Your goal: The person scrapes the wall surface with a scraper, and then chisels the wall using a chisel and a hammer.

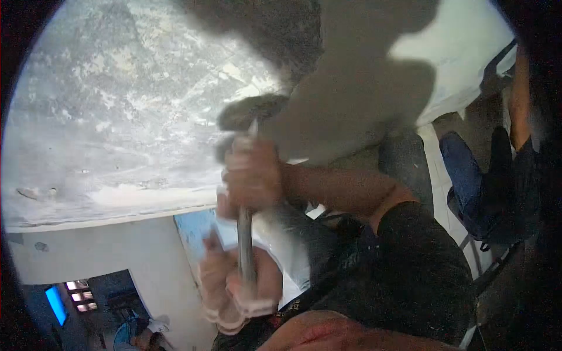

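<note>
My left hand [252,175] is wrapped round the upper part of a long metal tool [244,245], whose pointed tip shows just above the fist, near the rough grey and white wall [129,105]. Below it, my right hand [246,286] is blurred by motion and closed about the lower part of the same tool; at least one of its fingers is raised. A dark shadow falls across the wall behind the tip. Which arm belongs to which hand is partly hidden by the overlap.
Another person [492,187] in dark clothes is at the right, above a tiled floor [436,164]. At the lower left, a second person [146,336] is partly visible near an opening with a lit blue screen [56,305].
</note>
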The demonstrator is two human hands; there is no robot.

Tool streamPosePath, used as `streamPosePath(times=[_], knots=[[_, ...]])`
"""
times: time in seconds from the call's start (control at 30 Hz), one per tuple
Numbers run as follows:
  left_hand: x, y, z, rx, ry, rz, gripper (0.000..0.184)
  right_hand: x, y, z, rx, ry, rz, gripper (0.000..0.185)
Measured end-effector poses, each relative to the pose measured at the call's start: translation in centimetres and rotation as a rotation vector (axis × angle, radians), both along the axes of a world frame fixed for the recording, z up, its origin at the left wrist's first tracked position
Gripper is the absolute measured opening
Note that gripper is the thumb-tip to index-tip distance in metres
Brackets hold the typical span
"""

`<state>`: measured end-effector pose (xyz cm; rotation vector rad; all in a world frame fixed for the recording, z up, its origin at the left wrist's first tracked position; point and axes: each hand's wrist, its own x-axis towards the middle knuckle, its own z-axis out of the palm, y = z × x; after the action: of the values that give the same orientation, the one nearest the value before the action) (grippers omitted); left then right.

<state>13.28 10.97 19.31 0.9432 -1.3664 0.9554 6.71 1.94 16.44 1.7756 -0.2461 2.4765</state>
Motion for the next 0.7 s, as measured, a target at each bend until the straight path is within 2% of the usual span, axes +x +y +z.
streamPosePath(times=[0.03, 0.13, 0.2, 0.3, 0.4, 0.47, 0.53, 0.57, 0.6, 0.63, 0.67, 0.7], knots=[[0.0, 0.1, -0.4, -0.007, 0.139, -0.24, 0.014, 1.1, -0.4, -0.5, 0.043, 0.04, 0.037, 0.02], [-0.4, 0.5, 2.0, 0.034, 0.413, -0.627, 0.011, 1.3, -1.3, -1.6, 0.113, 0.195, 0.094, 0.023], [0.7, 0.3, 1.3, 0.072, 0.424, -0.56, 0.011, -0.9, 1.4, 0.3, 0.059, 0.267, 0.079, 0.02], [2.3, 0.5, 0.6, 0.146, 0.396, -0.441, 0.016, -0.2, 0.9, 0.4, 0.079, 0.187, 0.006, 0.019], [0.9, -1.1, 3.0, 0.106, 0.023, 0.169, 0.019, 1.7, -1.2, -1.4, 0.094, 0.093, -0.094, 0.024], [1.6, -0.1, 2.1, 0.034, 0.321, -0.497, 0.02, 2.1, -0.4, -1.7, 0.062, 0.022, -0.073, 0.029], [2.3, -1.6, 0.8, 0.121, 0.098, -0.045, 0.016, 1.3, -0.9, -2.4, 0.149, 0.129, -0.093, 0.027], [2.4, -2.2, 1.2, 0.203, 0.401, -0.142, 0.015, 1.0, -1.2, -2.9, 0.197, 0.183, -0.102, 0.026], [2.6, -2.5, 1.2, 0.192, 0.435, -0.182, 0.015, 0.9, -2.0, -3.1, 0.225, 0.231, -0.129, 0.025], [3.4, -1.4, 0.7, 0.185, 0.322, -0.258, 0.015, 3.0, -2.5, -4.2, 0.154, 0.017, -0.106, 0.023], [5.0, -0.2, 0.2, 0.213, 0.185, -0.342, 0.017, 2.1, -1.8, -3.3, 0.138, 0.062, -0.075, 0.022], [7.1, 0.8, -0.2, 0.298, -0.088, -0.322, 0.019, 1.2, -1.0, -2.5, 0.123, 0.108, -0.042, 0.022]])
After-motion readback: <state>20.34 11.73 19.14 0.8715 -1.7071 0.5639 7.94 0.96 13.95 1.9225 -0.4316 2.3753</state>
